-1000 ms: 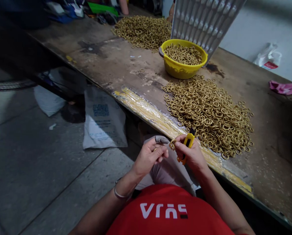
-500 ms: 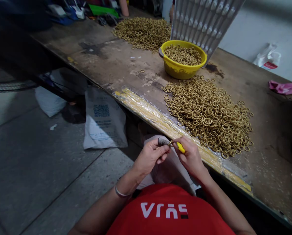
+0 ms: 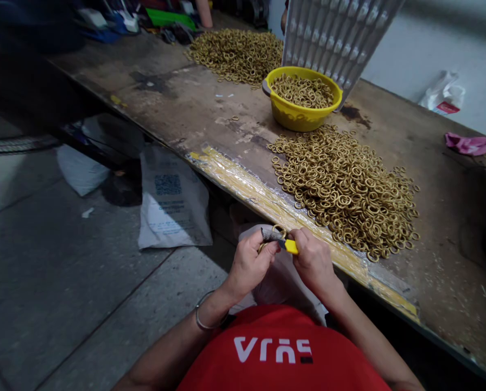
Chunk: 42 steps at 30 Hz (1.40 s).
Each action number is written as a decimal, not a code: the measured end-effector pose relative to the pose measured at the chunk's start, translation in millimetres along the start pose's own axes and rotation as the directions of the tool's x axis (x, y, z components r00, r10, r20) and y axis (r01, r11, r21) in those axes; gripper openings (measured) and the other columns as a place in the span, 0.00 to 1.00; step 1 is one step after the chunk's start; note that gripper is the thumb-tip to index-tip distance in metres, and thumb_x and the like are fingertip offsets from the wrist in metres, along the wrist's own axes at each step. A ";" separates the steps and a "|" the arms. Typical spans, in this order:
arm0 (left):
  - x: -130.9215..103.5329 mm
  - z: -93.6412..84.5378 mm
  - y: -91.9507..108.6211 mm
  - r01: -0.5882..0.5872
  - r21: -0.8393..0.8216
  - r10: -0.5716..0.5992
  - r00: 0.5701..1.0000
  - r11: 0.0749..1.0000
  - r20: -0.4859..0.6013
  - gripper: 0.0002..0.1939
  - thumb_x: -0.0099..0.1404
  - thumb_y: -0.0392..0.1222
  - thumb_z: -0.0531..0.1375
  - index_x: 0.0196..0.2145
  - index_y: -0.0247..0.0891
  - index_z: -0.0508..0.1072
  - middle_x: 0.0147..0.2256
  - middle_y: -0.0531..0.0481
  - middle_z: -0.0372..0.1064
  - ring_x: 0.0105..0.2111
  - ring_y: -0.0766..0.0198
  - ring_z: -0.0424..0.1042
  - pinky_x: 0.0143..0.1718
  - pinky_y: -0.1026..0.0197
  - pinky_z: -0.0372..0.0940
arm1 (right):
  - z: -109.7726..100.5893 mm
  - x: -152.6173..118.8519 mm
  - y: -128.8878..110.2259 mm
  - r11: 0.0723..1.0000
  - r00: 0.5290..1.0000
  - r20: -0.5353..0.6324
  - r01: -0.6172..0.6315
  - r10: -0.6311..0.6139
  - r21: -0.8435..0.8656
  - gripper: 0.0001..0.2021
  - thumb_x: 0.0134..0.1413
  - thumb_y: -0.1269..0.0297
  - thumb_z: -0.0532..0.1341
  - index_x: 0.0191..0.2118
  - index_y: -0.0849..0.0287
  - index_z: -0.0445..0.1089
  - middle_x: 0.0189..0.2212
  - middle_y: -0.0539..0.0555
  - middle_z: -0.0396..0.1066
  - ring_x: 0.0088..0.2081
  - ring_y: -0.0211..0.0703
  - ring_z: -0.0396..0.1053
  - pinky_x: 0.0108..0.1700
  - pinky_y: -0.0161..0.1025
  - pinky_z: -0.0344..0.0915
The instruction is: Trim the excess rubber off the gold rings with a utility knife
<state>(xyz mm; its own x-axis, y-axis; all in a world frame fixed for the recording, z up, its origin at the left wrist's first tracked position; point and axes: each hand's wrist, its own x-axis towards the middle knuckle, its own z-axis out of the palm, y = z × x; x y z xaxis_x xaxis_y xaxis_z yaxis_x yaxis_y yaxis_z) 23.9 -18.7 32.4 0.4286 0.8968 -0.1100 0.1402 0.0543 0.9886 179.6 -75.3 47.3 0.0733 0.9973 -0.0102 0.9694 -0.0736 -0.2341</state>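
My left hand (image 3: 253,263) is closed around a dark grey rod-like piece (image 3: 269,235), with a brass ring partly showing between its fingers. Another brass ring (image 3: 279,230) is at the far side of the grey piece, close to my right fingertips. My right hand (image 3: 314,260) grips a yellow-handled knife (image 3: 290,246), whose dark blade end meets the grey piece near my left thumb. Both hands are over my lap, just off the table's taped edge (image 3: 263,198). Beyond them lies a large pile of brass rings (image 3: 348,184).
A yellow basin (image 3: 302,117) of rings stands behind the pile, before a ribbed translucent panel (image 3: 336,43). A second ring pile (image 3: 238,54) is farther back. A pink cloth (image 3: 469,144) lies at right. White sacks (image 3: 173,201) stand on the floor at left.
The yellow handle has turned and moved slightly left, and its dark blade end now shows against the grey piece. A ring now stands out beyond the grey piece.
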 end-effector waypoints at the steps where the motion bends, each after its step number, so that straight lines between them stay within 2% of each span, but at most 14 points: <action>1: -0.1 -0.4 0.9 -0.027 0.033 0.027 0.999 0.999 -0.016 0.06 0.64 0.41 0.60 0.31 0.36 0.73 0.20 0.56 0.66 0.19 0.70 0.64 0.21 0.68 0.59 | 0.4 3.1 1.3 0.999 1.000 0.007 -0.019 0.020 -0.027 0.10 0.61 0.76 0.54 0.42 0.59 0.71 0.38 0.56 0.75 0.33 0.42 0.70 0.32 0.36 0.54; 4: -3.5 -0.9 7.6 -0.096 0.098 0.100 0.994 0.991 -0.038 0.07 0.64 0.39 0.60 0.27 0.38 0.71 0.21 0.55 0.67 0.20 0.68 0.65 0.23 0.66 0.59 | -1.0 15.9 18.4 0.969 0.978 0.026 -0.204 0.209 -0.138 0.11 0.63 0.75 0.53 0.44 0.60 0.71 0.37 0.58 0.75 0.31 0.43 0.71 0.31 0.38 0.52; 7: -10.8 3.8 12.0 -0.153 0.087 0.142 0.982 0.984 0.120 0.08 0.63 0.36 0.60 0.25 0.38 0.70 0.21 0.55 0.68 0.23 0.67 0.66 0.25 0.65 0.60 | -6.8 29.0 51.1 0.887 0.908 -0.007 -0.409 0.418 -0.215 0.11 0.62 0.76 0.53 0.42 0.62 0.72 0.37 0.60 0.76 0.33 0.45 0.72 0.31 0.39 0.50; 12: -13.7 35.7 -7.5 -0.144 0.178 0.047 0.886 0.973 0.461 0.01 0.64 0.36 0.61 0.35 0.36 0.73 0.33 0.49 0.77 0.33 0.60 0.74 0.34 0.62 0.65 | -12.0 48.3 80.8 0.932 0.956 -0.093 -0.293 0.279 -0.214 0.11 0.63 0.72 0.55 0.46 0.60 0.73 0.42 0.58 0.75 0.38 0.45 0.72 0.34 0.38 0.53; 18: -5.5 80.0 -36.8 -0.665 0.394 0.114 0.585 0.634 0.803 0.09 0.68 0.43 0.61 0.40 0.35 0.75 0.38 0.41 0.75 0.40 0.51 0.74 0.43 0.52 0.66 | -1.5 80.9 54.6 0.945 0.986 0.014 -0.156 0.168 -0.289 0.11 0.65 0.71 0.53 0.45 0.60 0.73 0.44 0.60 0.72 0.35 0.45 0.73 0.32 0.39 0.56; 21: -3.3 86.6 -40.9 -0.764 0.378 0.147 0.518 0.524 0.843 0.12 0.67 0.47 0.63 0.40 0.35 0.76 0.40 0.39 0.73 0.45 0.47 0.72 0.52 0.44 0.64 | 1.7 92.9 45.5 0.937 0.977 0.033 -0.194 0.212 -0.290 0.15 0.66 0.74 0.49 0.45 0.63 0.73 0.42 0.62 0.72 0.35 0.46 0.74 0.32 0.39 0.57; 23: -1.3 83.1 -40.0 -0.715 0.377 0.166 0.563 0.589 0.810 0.10 0.68 0.45 0.62 0.38 0.35 0.76 0.40 0.40 0.73 0.43 0.49 0.72 0.50 0.47 0.66 | 0.9 94.7 45.2 0.939 0.975 0.037 -0.202 0.221 -0.280 0.15 0.65 0.75 0.49 0.44 0.64 0.73 0.42 0.62 0.73 0.34 0.46 0.74 0.32 0.39 0.58; 25: 2.7 73.6 -37.2 -0.558 0.369 0.190 0.705 0.743 0.683 0.07 0.68 0.42 0.61 0.35 0.35 0.75 0.37 0.43 0.74 0.38 0.54 0.73 0.43 0.54 0.68 | -2.0 90.7 48.1 0.958 0.977 0.003 -0.207 0.211 -0.199 0.11 0.62 0.74 0.53 0.41 0.63 0.73 0.40 0.61 0.74 0.34 0.45 0.72 0.33 0.38 0.58; 27: 9.2 59.8 -33.5 -0.345 0.313 0.191 0.881 0.885 0.432 0.07 0.69 0.40 0.60 0.34 0.36 0.74 0.33 0.46 0.74 0.33 0.59 0.73 0.37 0.59 0.68 | -6.1 82.4 51.4 0.975 0.974 -0.058 -0.215 0.218 0.061 0.07 0.59 0.70 0.56 0.34 0.61 0.72 0.34 0.57 0.73 0.31 0.42 0.69 0.32 0.37 0.58; 29: 17.6 44.9 -29.6 -0.206 0.220 0.173 0.972 0.954 0.161 0.05 0.70 0.40 0.59 0.37 0.38 0.73 0.33 0.47 0.76 0.33 0.60 0.74 0.37 0.59 0.69 | -9.3 72.2 52.9 0.854 0.968 -0.021 -0.210 0.251 0.477 0.10 0.58 0.62 0.58 0.28 0.59 0.69 0.24 0.51 0.67 0.25 0.38 0.63 0.29 0.35 0.56; 32: 29.2 27.2 -25.3 -0.209 0.193 0.216 0.976 0.959 -0.018 0.07 0.67 0.40 0.61 0.43 0.39 0.72 0.38 0.46 0.78 0.37 0.57 0.77 0.42 0.57 0.70 | -9.2 59.4 50.3 0.350 0.949 0.273 -0.312 0.159 0.883 0.16 0.53 0.50 0.63 0.27 0.57 0.66 0.15 0.43 0.56 0.17 0.33 0.52 0.20 0.32 0.50; 35: 34.0 17.6 -23.7 -0.288 0.256 0.300 0.954 0.923 -0.008 0.07 0.66 0.39 0.62 0.42 0.39 0.74 0.36 0.46 0.78 0.37 0.57 0.76 0.41 0.58 0.69 | -3.4 52.2 45.8 -0.040 0.885 0.465 -0.466 -0.021 0.884 0.20 0.43 0.48 0.70 0.27 0.57 0.64 0.15 0.41 0.55 0.15 0.29 0.48 0.16 0.30 0.46; 38: 32.8 10.8 -23.3 -0.381 0.279 0.381 0.923 0.882 0.058 0.05 0.68 0.38 0.59 0.38 0.38 0.76 0.34 0.45 0.77 0.36 0.58 0.76 0.40 0.58 0.69 | 1.1 48.6 44.0 -0.188 0.832 0.544 -0.554 -0.105 0.811 0.19 0.38 0.53 0.73 0.28 0.59 0.65 0.17 0.42 0.60 0.15 0.27 0.49 0.15 0.28 0.45; 42: 31.2 -0.6 -19.3 -0.405 0.238 0.376 0.913 0.883 0.158 0.07 0.68 0.37 0.59 0.33 0.38 0.77 0.32 0.46 0.76 0.35 0.59 0.74 0.40 0.59 0.68 | 0.3 45.6 44.5 -0.208 0.779 0.606 -0.627 -0.159 0.751 0.17 0.38 0.58 0.72 0.28 0.59 0.65 0.18 0.42 0.62 0.15 0.25 0.48 0.15 0.26 0.44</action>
<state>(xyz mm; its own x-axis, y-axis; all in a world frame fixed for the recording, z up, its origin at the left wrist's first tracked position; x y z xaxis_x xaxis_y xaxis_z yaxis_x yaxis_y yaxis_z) 34.1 8.5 9.9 0.5849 0.7700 0.2550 0.1624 -0.4192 0.8933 226.1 -33.1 36.1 -0.2389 0.7932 -0.5601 -0.4238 -0.6041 -0.6749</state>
